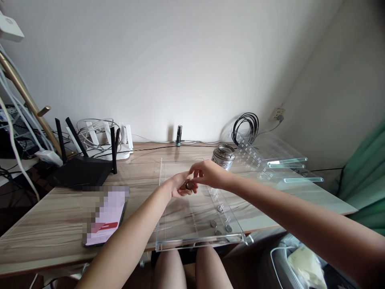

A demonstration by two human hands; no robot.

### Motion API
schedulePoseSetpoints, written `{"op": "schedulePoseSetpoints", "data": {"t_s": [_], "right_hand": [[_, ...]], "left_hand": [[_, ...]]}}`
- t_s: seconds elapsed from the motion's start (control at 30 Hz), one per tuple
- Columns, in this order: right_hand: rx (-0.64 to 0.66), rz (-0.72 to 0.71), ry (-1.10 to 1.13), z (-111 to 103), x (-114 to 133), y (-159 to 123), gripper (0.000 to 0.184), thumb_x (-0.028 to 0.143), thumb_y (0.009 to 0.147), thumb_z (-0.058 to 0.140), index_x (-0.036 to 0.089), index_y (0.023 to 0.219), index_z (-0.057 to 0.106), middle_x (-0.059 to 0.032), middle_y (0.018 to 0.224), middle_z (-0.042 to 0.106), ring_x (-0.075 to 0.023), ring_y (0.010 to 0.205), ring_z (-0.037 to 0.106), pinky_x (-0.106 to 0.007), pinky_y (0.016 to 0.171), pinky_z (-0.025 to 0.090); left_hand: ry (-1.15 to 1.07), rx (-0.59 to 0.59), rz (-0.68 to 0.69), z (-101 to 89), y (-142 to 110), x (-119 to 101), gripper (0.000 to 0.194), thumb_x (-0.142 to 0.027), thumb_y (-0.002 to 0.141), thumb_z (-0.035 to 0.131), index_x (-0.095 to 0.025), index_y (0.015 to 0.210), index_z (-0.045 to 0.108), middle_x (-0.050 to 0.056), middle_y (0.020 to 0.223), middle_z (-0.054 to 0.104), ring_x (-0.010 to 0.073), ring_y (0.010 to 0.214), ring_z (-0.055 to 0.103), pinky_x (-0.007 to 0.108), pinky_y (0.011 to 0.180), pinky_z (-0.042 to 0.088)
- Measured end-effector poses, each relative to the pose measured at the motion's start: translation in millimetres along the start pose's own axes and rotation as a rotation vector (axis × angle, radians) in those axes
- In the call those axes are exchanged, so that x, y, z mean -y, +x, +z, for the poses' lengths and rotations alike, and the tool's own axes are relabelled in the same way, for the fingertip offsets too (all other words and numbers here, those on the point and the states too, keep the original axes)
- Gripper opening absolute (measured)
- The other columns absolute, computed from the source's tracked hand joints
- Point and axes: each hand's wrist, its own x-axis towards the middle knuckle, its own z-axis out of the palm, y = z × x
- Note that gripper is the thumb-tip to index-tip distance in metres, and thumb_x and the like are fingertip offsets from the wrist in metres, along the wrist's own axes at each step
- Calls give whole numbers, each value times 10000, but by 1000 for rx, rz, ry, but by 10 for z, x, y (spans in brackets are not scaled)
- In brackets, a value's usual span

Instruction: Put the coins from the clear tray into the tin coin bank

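My left hand (182,186) is turned palm up over a clear acrylic tray (198,242), its fingers curled around a few coins (189,185). Just above it, my right hand (209,174) bends down with thumb and fingers pinched together at the left palm; whatever sits between those fingertips is hidden. Several loose silver coins (213,223) lie at the tray's right front part. Behind my right hand stands a patterned round tin (223,157), partly covered by that hand.
Stacked clear acrylic pieces (285,164) lie at the right. A phone (105,224) and black router (82,170) are on the left. Along the wall stand a small dark bottle (179,135) and a coiled black cable (246,127). The table's front edge is near my knees.
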Motion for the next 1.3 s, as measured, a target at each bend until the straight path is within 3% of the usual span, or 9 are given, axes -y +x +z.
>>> {"op": "schedulePoseSetpoints", "data": {"t_s": [0.1,0.27,0.33,0.53,0.67,0.83,1.0,1.3], "right_hand": [[-36,47,-78,100,-26,-129,166,292,692,482,172,758,576,-9,672,594,-87,565,495,-198,519,325],[379,40,-72,383,-156,-651,184,261,602,581,203,777,583,4,706,592,-99,583,499,-197,498,314],[442,47,-17,481,-179,-801,218,253,601,581,198,811,571,3,711,584,-100,596,499,-195,506,325],[388,53,34,621,-214,-898,118,176,618,539,171,736,549,-3,703,561,-93,614,488,-190,532,339],[349,57,0,550,-270,-834,83,179,636,525,177,716,545,4,675,568,-91,597,493,-187,517,330],[286,86,-347,374,-338,-673,176,190,625,538,214,794,580,-28,723,599,-170,695,531,-255,577,342],[404,117,-599,480,-317,-568,183,128,576,556,146,754,597,-99,746,605,-231,717,550,-306,598,366],[457,78,-682,597,-265,-565,139,83,546,562,104,675,610,-113,676,597,-225,689,556,-318,618,379]], "left_hand": [[-88,-1,57,-7,1,-4,307,-421,694,423,-130,600,445,-4,524,457,6,314,251,142,296,30],[-187,-50,110,-9,31,-5,192,-301,701,428,-151,586,395,-44,482,386,3,315,212,136,302,36],[-207,-70,122,-13,36,-5,176,-288,694,432,-151,590,395,-44,490,388,4,323,217,134,304,46],[-218,-82,150,-25,30,0,163,-276,683,433,-145,591,403,-32,504,408,6,326,232,139,304,44],[-145,-80,132,-16,38,12,183,-302,685,432,-145,594,410,-29,506,419,7,323,244,142,306,39],[-40,-94,113,-4,65,31,199,-319,691,418,-143,600,426,-24,509,432,8,321,266,146,310,37],[-11,-125,112,-2,71,32,192,-312,689,421,-140,603,427,-28,523,436,2,320,264,147,313,41],[15,-133,131,9,62,28,186,-297,703,402,-140,608,434,-25,526,440,7,322,273,156,320,46]]}}
